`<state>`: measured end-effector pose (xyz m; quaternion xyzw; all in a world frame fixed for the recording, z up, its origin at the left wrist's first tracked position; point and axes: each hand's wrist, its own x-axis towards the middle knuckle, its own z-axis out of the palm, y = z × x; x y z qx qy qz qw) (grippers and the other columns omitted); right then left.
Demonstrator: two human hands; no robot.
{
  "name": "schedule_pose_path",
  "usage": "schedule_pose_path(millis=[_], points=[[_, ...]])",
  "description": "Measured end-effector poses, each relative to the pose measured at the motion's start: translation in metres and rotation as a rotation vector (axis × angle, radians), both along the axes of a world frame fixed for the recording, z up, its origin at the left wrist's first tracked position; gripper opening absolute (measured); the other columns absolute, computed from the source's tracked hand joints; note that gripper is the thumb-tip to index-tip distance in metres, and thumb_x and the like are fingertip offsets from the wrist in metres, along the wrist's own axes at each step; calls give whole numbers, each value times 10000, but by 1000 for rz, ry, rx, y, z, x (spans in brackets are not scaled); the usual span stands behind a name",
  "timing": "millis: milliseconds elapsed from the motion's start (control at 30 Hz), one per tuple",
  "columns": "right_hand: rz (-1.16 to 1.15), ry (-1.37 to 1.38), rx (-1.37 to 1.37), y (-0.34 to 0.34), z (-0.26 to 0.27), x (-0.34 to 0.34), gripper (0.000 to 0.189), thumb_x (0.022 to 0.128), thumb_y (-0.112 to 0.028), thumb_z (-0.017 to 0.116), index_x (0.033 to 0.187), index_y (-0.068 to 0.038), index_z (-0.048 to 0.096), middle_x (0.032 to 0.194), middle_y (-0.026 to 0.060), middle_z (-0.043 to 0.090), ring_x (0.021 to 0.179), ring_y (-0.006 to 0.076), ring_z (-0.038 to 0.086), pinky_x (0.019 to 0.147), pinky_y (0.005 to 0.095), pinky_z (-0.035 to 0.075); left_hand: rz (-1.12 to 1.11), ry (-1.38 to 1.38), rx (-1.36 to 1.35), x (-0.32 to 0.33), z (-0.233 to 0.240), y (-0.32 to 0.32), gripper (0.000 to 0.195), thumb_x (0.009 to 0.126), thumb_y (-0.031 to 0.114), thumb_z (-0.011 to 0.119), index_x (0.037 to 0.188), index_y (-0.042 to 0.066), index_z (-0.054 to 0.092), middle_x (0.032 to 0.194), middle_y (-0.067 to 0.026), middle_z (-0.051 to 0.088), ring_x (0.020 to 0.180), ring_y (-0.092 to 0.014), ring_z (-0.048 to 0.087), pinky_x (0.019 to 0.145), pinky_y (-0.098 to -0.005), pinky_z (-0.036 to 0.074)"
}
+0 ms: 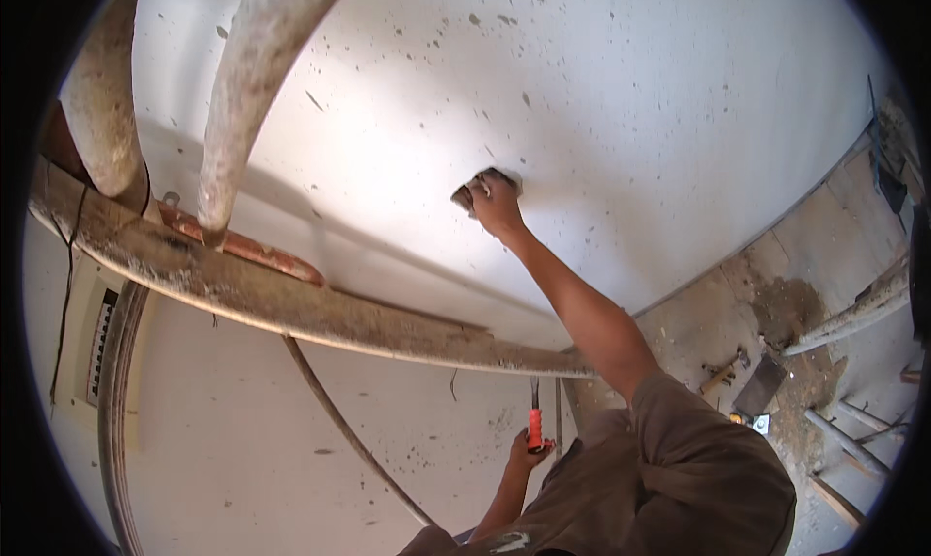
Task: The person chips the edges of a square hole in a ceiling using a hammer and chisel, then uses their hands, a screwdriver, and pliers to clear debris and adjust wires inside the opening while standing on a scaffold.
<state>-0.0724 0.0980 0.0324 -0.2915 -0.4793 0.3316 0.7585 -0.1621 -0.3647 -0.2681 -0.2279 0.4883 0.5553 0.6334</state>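
Note:
My right hand (498, 201) is stretched out to the white wall (407, 258), its fingers bent at a dark, ragged-edged patch (497, 173) that looks like a hole. Whether the fingers grip something there cannot be made out. Lower down, near my body, my left hand (525, 454) is closed around a hand tool (535, 424) with a red ribbed grip. The tool's narrow metal shaft points up toward a plank; its tip is unclear. Dark splashes speckle the wall around my right hand.
A long wooden plank (349, 330) runs along the wall, with two thick rough poles (236, 112) at its left. Below hang a cable (349, 425) and an electrical panel (98, 345). On the floor lie a hammer (720, 378), a dark board (760, 385) and several bars (847, 440).

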Motion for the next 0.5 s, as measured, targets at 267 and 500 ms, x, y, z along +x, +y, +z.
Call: schedule_pose_path(millis=[267,500], points=[[-10,-95,-135,-4,-2,3,286,891,-227,556,947,50,607,917,207,649,842,305,620,786,385,472,-277,200,56,3,-22,-8,272,839,146,642,1053,61,497,856,-88,561,824,-198,584,767,-380,534],[336,15,-234,-19,-15,33,323,907,-253,556,947,64,600,852,191,632,689,255,609,684,363,488,-895,879,48,35,40,8,630,652,233,837,1132,3,500,830,-63,625,741,-143,618,702,-280,522]])
